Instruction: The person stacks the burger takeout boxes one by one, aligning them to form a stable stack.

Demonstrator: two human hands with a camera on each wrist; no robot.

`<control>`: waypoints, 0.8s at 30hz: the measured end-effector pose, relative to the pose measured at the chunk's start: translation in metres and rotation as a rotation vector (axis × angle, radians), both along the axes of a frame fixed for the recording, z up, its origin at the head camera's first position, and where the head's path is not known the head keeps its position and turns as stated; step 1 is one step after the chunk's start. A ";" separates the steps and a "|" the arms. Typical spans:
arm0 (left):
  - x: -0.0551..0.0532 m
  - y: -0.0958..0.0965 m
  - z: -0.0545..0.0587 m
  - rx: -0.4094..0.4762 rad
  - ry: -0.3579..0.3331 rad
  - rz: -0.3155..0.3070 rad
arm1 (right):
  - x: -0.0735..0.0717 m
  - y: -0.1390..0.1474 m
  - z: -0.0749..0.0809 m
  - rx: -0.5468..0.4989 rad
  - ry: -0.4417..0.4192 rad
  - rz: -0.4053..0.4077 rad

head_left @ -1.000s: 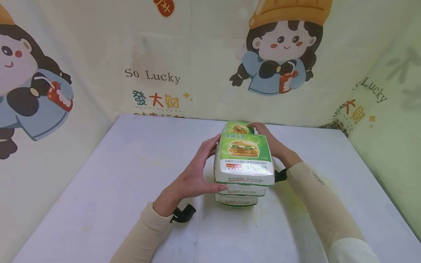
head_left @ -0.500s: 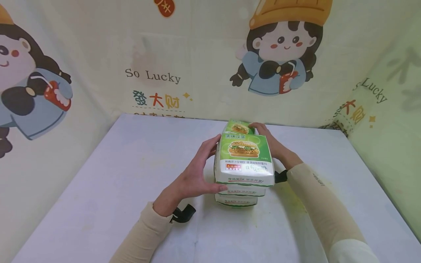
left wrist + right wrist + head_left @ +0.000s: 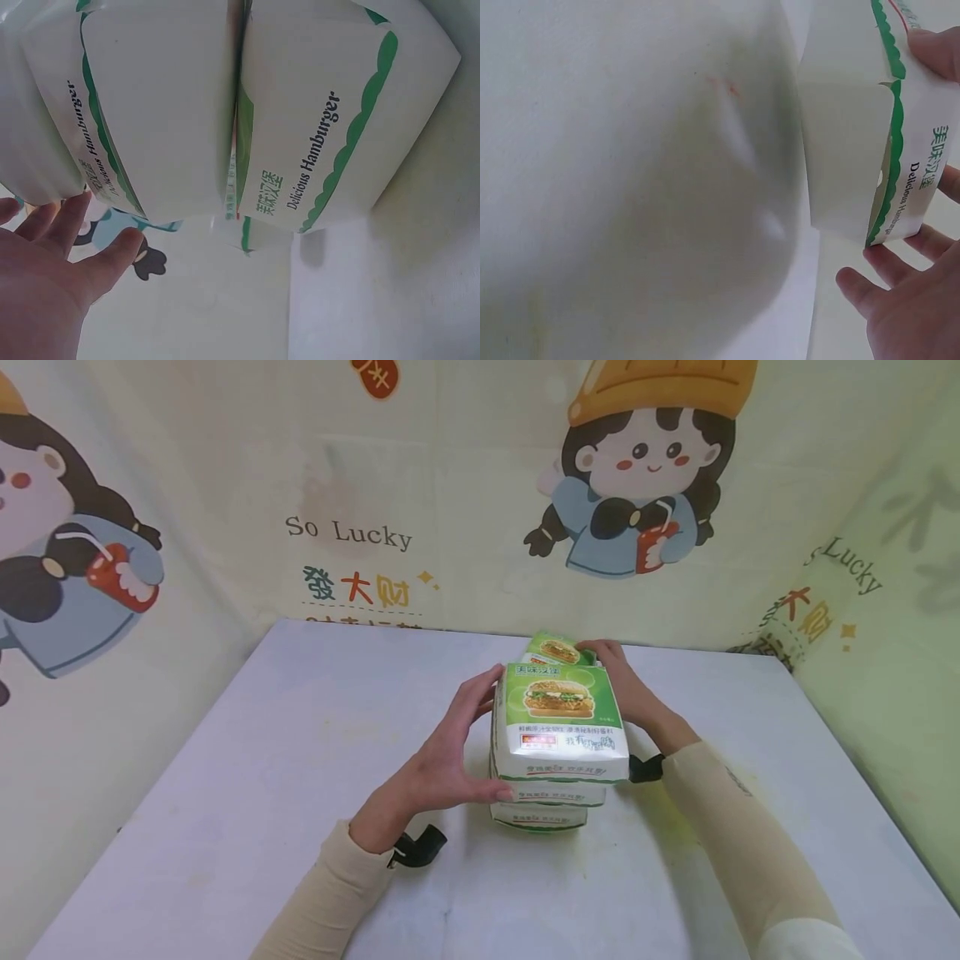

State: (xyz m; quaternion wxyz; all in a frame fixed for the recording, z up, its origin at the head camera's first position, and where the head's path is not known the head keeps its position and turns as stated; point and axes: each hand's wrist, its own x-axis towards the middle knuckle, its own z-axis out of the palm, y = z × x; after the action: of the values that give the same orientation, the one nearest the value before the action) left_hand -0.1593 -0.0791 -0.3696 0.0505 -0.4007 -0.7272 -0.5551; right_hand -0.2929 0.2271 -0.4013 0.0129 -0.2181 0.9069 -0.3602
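Note:
Several white-and-green hamburger boxes stand near the table's middle. A stack shows a top box (image 3: 562, 722), a middle box (image 3: 562, 793) and a bottom box (image 3: 538, 817). Behind it, a rear box (image 3: 558, 650) is mostly hidden. My left hand (image 3: 442, 756) lies along the stack's left side, its thumb at the front by the middle box. Fingers (image 3: 67, 225) touch the boxes' far edge in the left wrist view. My right hand (image 3: 626, 689) holds the rear box by its right side, with the thumb (image 3: 936, 52) pressed to the carton in the right wrist view. What supports that box is hidden.
The white table (image 3: 337, 718) runs back to a printed cloth backdrop (image 3: 465, 510), which also hangs along both sides. The table has a faint yellowish stain (image 3: 678, 827) beside the right sleeve (image 3: 750, 835).
My right hand has shifted slightly to the right together with the rear box. The top box of the stack has edged a little right. My left hand stays almost where it was.

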 end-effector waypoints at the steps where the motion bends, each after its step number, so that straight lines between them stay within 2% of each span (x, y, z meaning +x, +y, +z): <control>1: 0.000 0.000 0.000 0.000 -0.005 0.003 | 0.001 0.000 0.001 -0.002 -0.004 -0.010; 7: 0.001 0.001 -0.001 -0.003 -0.022 0.022 | 0.005 0.004 0.011 -0.027 -0.030 -0.064; 14: -0.001 0.003 0.001 0.009 -0.008 0.027 | 0.012 0.010 0.031 -0.069 0.017 -0.123; 24: 0.000 0.001 0.002 0.023 -0.044 0.040 | 0.024 0.019 0.057 -0.143 0.075 -0.166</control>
State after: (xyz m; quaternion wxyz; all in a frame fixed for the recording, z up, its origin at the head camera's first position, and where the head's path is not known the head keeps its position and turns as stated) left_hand -0.1591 -0.0777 -0.3680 0.0501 -0.3730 -0.7297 -0.5709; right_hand -0.2689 0.2464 -0.3438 -0.0667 -0.1560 0.8937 -0.4153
